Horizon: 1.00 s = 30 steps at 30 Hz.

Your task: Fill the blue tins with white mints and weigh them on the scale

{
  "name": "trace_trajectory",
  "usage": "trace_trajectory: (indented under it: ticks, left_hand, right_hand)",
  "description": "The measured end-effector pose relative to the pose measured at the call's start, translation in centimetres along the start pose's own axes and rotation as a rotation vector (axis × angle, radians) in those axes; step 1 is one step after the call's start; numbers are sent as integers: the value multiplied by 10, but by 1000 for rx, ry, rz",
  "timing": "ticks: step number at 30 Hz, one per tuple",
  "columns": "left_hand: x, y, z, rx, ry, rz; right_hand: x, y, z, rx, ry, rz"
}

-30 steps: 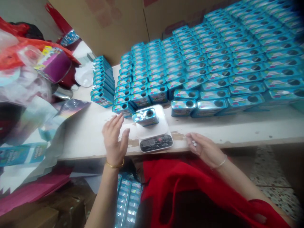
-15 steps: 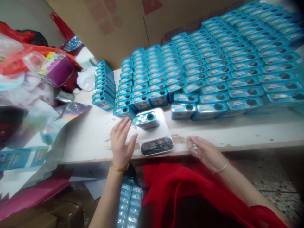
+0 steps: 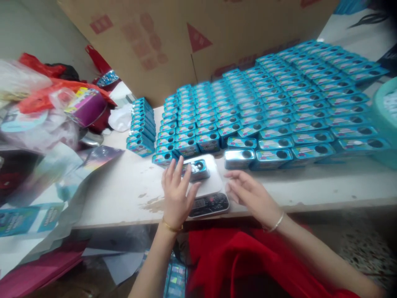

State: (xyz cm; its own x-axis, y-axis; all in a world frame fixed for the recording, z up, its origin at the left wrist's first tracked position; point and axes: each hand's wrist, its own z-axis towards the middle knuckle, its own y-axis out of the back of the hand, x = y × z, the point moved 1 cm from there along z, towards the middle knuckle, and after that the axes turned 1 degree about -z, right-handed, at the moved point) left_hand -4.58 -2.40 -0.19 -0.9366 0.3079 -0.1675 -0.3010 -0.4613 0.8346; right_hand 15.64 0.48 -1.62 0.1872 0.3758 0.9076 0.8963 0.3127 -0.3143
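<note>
A blue tin (image 3: 202, 174) with small white pieces on its top stands on a white scale (image 3: 214, 182) with a black display panel. Over the tin's left end are the fingers of my left hand (image 3: 176, 194), spread apart and partly covering it. To the right of the scale, my right hand (image 3: 252, 196) has its fingers bent and the thumb near the fingertips; whether anything is between them is hidden. Rows of blue tins (image 3: 269, 159) with round dark openings stand behind the scale and to its right.
A large cardboard box (image 3: 161, 45) stands behind the tins. Plastic bags (image 3: 46, 124), a purple box (image 3: 88, 107) and printed sheets (image 3: 21, 219) lie at the left. A light green tub (image 3: 383, 111) is at the right edge.
My left hand has moved right, over the tin. My right hand has come left, closer to the scale, and the white pieces seen in it no longer show. The view has shifted.
</note>
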Motion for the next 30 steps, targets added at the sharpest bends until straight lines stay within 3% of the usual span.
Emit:
trace_trajectory:
  ticks: [7, 13, 17, 22, 27, 30]
  left_hand:
    - [-4, -3, 14, -52, 31, -47]
    - [2, -7, 9, -72, 48, -99]
    - [1, -5, 8, -138, 44, -109]
    - [-4, -6, 12, -39, -55, -74]
    - [3, -5, 20, -105, 33, -78]
    - [7, -6, 26, 26, 26, -76]
  right_hand:
    - [45, -30, 38, 85, 363, -342]
    - [50, -47, 62, 189, 435, -490]
    - [57, -46, 62, 224, 370, -329]
    - [57, -24, 50, 72, 263, -136]
    - [23, 1, 34, -21, 88, -143]
    - [-7, 14, 23, -72, -44, -146]
